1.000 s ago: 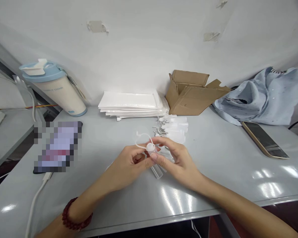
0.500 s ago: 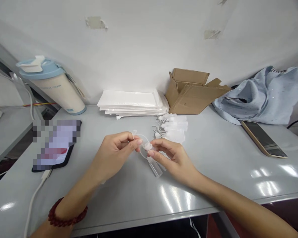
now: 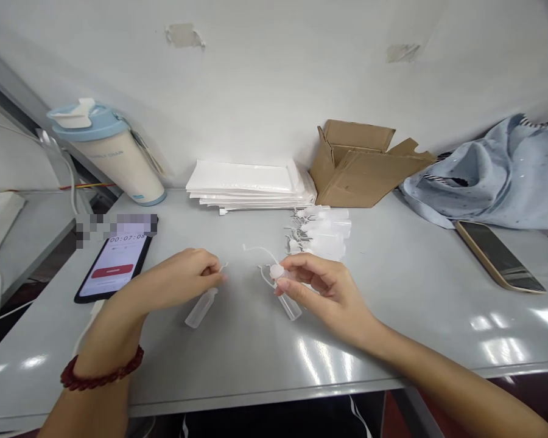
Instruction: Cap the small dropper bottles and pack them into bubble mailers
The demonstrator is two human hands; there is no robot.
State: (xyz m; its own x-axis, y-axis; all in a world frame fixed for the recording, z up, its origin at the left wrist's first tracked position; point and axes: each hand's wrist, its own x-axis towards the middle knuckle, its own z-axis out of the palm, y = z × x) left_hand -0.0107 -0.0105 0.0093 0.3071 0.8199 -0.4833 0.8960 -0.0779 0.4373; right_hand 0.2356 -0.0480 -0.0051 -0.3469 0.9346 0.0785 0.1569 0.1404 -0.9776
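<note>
My right hand (image 3: 322,292) pinches a small clear plastic bottle (image 3: 287,298) near its white cap, the bottle slanting down toward the grey table (image 3: 237,359). A thin white tether curls up from the cap. My left hand (image 3: 182,280) is closed, with its fingertips pinching the tip of a second small clear bottle (image 3: 200,309) that lies on the table just below it. A cluster of similar clear bottles (image 3: 322,234) lies behind my right hand.
A phone (image 3: 114,264) showing a timer lies at left with a white cable. A blue-lidded tumbler (image 3: 107,155), a stack of white bags (image 3: 249,185), an open cardboard box (image 3: 363,167), blue cloth (image 3: 497,173) and another phone (image 3: 497,255) line the back and right.
My left hand has drawn away leftward from the bottle in my right hand and now pinches a second bottle lying on the table. The view shifted slightly.
</note>
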